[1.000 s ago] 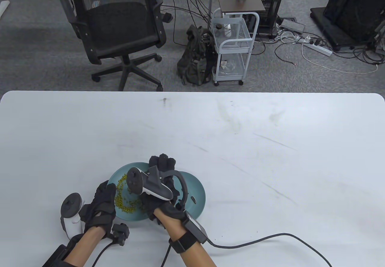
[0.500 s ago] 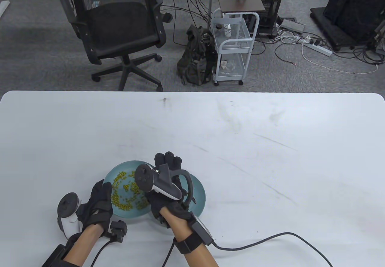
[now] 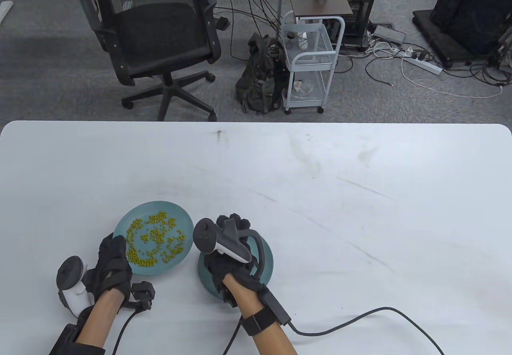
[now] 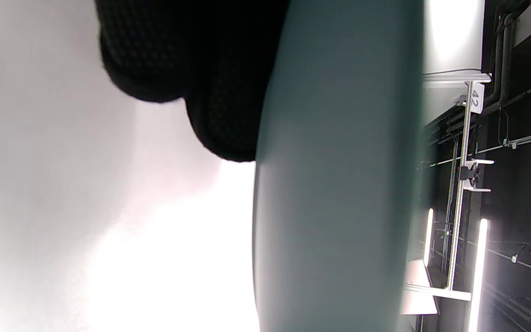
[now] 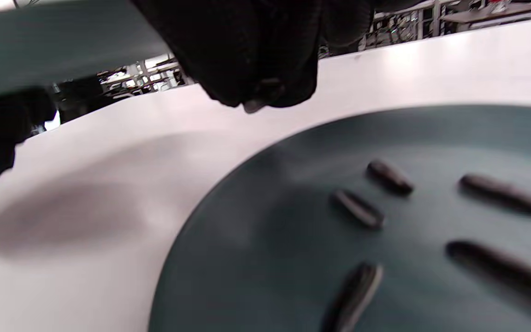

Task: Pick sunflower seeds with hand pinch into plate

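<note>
Now, right hand (image 3: 230, 261) pinching a seed (image 5: 252, 107) (blurred), above teal plate (image 5: 293, 258)

Smooth matt teal plate (image 5: 256, 258), knit cloth glove (image 5: 247, 50), scuffed white table (image 3: 320, 179)

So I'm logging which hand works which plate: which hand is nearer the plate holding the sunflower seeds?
Right. The right hand hovers directly over the plate with sunflower seeds. The left hand grips the rim of the other plate, further left.
</note>
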`<state>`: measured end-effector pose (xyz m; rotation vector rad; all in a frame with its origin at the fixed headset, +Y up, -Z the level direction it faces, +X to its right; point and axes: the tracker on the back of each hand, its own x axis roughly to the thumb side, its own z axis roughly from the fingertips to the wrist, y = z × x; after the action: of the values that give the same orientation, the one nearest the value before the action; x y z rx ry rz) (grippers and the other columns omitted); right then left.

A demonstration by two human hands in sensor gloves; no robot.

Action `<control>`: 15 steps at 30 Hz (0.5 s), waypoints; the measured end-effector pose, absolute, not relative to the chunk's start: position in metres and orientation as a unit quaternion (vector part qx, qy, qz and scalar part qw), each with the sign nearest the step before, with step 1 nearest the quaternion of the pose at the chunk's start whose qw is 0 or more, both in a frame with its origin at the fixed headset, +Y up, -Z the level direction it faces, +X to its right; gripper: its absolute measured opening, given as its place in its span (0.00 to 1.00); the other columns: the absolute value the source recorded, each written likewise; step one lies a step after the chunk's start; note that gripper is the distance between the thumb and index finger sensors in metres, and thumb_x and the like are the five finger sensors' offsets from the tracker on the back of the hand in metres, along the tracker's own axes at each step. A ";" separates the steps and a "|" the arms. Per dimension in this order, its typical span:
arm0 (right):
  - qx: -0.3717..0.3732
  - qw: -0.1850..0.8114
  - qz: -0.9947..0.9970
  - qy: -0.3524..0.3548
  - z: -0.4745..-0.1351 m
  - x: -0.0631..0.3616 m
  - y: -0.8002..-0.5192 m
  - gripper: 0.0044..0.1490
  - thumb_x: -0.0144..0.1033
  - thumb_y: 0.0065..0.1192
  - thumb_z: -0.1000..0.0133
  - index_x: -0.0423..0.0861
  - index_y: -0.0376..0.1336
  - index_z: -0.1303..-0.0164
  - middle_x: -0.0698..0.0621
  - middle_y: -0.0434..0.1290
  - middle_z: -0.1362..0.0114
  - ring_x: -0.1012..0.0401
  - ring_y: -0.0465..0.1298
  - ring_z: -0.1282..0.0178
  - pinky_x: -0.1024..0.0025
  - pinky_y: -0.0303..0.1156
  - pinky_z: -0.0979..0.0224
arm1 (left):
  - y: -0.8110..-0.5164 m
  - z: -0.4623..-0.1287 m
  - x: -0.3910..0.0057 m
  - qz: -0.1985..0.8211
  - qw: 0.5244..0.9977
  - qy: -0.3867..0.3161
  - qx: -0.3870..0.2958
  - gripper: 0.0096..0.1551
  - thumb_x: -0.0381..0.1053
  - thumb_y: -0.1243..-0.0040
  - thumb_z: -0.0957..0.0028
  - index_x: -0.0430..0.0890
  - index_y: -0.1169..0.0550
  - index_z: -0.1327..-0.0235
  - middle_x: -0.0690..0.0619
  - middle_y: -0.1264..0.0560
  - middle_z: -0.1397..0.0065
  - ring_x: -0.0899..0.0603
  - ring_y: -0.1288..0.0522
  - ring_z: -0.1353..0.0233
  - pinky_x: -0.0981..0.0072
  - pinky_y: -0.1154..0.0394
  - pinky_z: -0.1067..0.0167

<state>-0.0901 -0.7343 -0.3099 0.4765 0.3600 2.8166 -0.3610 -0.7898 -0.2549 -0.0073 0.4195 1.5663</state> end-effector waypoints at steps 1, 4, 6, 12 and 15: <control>0.164 0.123 0.970 0.130 -0.310 -0.092 -0.741 0.21 0.30 0.74 0.41 0.29 0.74 0.48 0.25 0.52 0.18 0.23 0.46 0.21 0.23 0.41 0.27 | -0.790 -0.255 -0.361 0.701 0.688 0.189 -0.002 0.25 0.57 0.58 0.32 0.49 0.44 0.28 0.50 0.25 0.39 0.49 0.15 0.55 0.59 0.20 0.53; 0.169 0.093 0.971 0.143 -0.310 -0.095 -0.753 0.21 0.31 0.73 0.41 0.30 0.74 0.48 0.25 0.52 0.18 0.23 0.46 0.21 0.23 0.41 0.27 | -0.790 -0.255 -0.361 0.701 0.688 0.187 -0.003 0.25 0.58 0.58 0.32 0.50 0.44 0.28 0.50 0.24 0.39 0.49 0.15 0.55 0.59 0.20 0.52; 0.168 0.079 0.971 0.148 -0.310 -0.096 -0.757 0.21 0.31 0.73 0.41 0.30 0.74 0.48 0.25 0.52 0.17 0.23 0.45 0.21 0.23 0.40 0.27 | -0.790 -0.255 -0.359 0.702 0.687 0.185 -0.005 0.25 0.58 0.57 0.32 0.50 0.44 0.28 0.50 0.24 0.39 0.49 0.15 0.55 0.59 0.20 0.52; 0.161 0.080 0.972 0.154 -0.309 -0.093 -0.760 0.21 0.31 0.73 0.41 0.30 0.74 0.47 0.25 0.52 0.17 0.23 0.45 0.21 0.23 0.40 0.27 | -0.790 -0.254 -0.360 0.705 0.686 0.182 -0.001 0.24 0.58 0.56 0.32 0.49 0.42 0.29 0.51 0.23 0.40 0.49 0.14 0.56 0.59 0.19 0.53; 0.157 0.089 0.970 0.161 -0.310 -0.092 -0.759 0.22 0.31 0.72 0.41 0.29 0.73 0.46 0.24 0.50 0.17 0.23 0.44 0.21 0.23 0.39 0.27 | -0.791 -0.256 -0.361 0.703 0.687 0.182 -0.004 0.24 0.58 0.55 0.33 0.47 0.39 0.32 0.51 0.23 0.40 0.49 0.14 0.56 0.59 0.19 0.54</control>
<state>-0.0917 -0.7595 -0.3097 0.4679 0.4791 2.8865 -0.3609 -0.7906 -0.2558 -0.0090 0.4080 1.5744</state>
